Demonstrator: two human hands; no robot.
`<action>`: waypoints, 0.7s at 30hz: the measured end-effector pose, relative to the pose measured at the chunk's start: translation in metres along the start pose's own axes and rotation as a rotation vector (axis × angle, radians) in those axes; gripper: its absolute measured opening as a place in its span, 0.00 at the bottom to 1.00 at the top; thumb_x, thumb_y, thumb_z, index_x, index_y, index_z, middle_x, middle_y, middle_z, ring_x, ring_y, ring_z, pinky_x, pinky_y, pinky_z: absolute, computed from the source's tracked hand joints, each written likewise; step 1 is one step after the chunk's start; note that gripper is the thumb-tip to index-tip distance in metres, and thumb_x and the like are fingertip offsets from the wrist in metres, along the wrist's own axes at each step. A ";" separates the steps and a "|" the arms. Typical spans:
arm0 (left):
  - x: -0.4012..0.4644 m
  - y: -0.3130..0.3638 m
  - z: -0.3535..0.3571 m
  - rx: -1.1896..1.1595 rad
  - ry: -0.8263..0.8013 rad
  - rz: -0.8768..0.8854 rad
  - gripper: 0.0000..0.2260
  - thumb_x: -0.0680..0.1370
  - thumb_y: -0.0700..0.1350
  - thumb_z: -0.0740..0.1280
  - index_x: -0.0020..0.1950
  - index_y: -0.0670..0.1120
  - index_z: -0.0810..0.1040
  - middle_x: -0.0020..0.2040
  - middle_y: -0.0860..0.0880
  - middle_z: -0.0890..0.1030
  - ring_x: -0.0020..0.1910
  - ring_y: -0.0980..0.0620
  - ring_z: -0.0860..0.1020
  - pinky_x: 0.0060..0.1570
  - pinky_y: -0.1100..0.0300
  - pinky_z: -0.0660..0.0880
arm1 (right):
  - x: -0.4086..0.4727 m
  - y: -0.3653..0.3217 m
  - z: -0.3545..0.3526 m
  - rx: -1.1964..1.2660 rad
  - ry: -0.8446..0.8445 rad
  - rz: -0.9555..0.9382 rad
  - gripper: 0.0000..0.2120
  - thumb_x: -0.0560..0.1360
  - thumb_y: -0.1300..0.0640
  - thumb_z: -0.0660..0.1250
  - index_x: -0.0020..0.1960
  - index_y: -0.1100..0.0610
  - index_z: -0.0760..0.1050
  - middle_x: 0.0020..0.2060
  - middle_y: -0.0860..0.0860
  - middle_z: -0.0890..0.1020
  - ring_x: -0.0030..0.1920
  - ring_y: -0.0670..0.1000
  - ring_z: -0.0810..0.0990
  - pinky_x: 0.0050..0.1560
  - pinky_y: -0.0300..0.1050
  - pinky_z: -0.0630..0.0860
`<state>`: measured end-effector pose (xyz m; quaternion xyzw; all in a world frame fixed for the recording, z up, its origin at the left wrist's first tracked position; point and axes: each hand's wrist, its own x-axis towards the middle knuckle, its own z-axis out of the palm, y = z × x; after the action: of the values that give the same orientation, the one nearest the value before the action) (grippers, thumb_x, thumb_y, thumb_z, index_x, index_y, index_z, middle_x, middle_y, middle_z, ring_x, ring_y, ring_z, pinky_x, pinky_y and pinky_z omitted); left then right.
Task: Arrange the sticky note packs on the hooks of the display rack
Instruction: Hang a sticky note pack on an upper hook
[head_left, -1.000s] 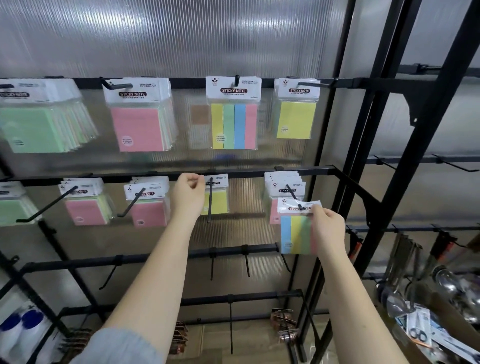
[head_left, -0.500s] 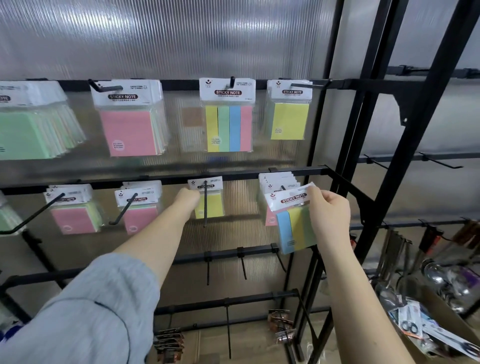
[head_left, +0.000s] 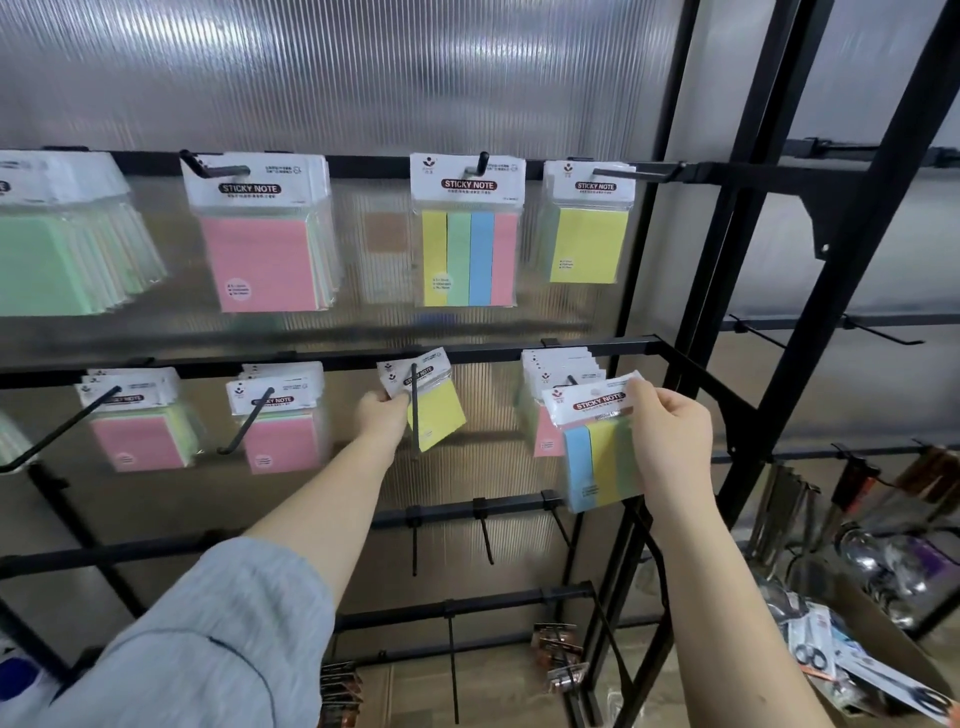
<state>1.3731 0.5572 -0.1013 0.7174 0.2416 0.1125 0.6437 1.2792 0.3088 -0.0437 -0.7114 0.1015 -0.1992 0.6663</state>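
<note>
My left hand (head_left: 382, 415) grips the left edge of a yellow sticky note pack (head_left: 434, 400) that hangs tilted on a middle-row hook (head_left: 414, 405) of the black display rack (head_left: 597, 345). My right hand (head_left: 667, 436) pinches a striped blue, yellow and green pack (head_left: 595, 447) by its right edge, in front of a hook loaded with several pink packs (head_left: 550, 379). I cannot tell whether the striped pack is on that hook.
The top row holds green packs (head_left: 57, 244), pink packs (head_left: 260, 234), a four-colour striped pack (head_left: 467, 234) and a yellow pack (head_left: 587, 228). Two more pink stacks (head_left: 140, 421) hang mid-row left. Bare hooks (head_left: 483, 530) stick out lower down. Boxes of utensils (head_left: 872, 566) sit at the right.
My left hand dropped from the hook's header to the yellow pack's left edge and tilted the pack. My right hand lifted the striped pack up and right, level with the pink stack.
</note>
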 end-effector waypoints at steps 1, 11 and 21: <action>0.001 -0.001 0.001 -0.030 -0.044 -0.022 0.10 0.78 0.45 0.63 0.56 0.41 0.76 0.52 0.43 0.80 0.50 0.45 0.78 0.53 0.52 0.74 | 0.001 0.000 0.000 0.012 -0.003 0.005 0.21 0.77 0.50 0.61 0.38 0.68 0.73 0.33 0.55 0.71 0.36 0.52 0.66 0.40 0.46 0.61; -0.016 0.004 -0.005 0.077 -0.061 0.148 0.12 0.83 0.46 0.55 0.56 0.43 0.74 0.49 0.47 0.75 0.46 0.49 0.72 0.42 0.61 0.65 | 0.001 -0.007 -0.001 0.087 -0.039 0.012 0.21 0.79 0.48 0.61 0.38 0.64 0.74 0.29 0.49 0.74 0.35 0.51 0.70 0.41 0.44 0.67; -0.067 -0.013 -0.030 0.204 -0.030 0.367 0.15 0.83 0.47 0.54 0.42 0.41 0.73 0.35 0.50 0.72 0.37 0.52 0.69 0.36 0.61 0.64 | -0.014 -0.020 -0.002 0.126 -0.124 -0.140 0.19 0.80 0.47 0.60 0.36 0.55 0.78 0.31 0.47 0.80 0.34 0.45 0.76 0.37 0.40 0.71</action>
<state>1.2990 0.5512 -0.0992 0.8124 0.1075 0.1922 0.5399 1.2632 0.3151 -0.0262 -0.6844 -0.0025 -0.2070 0.6991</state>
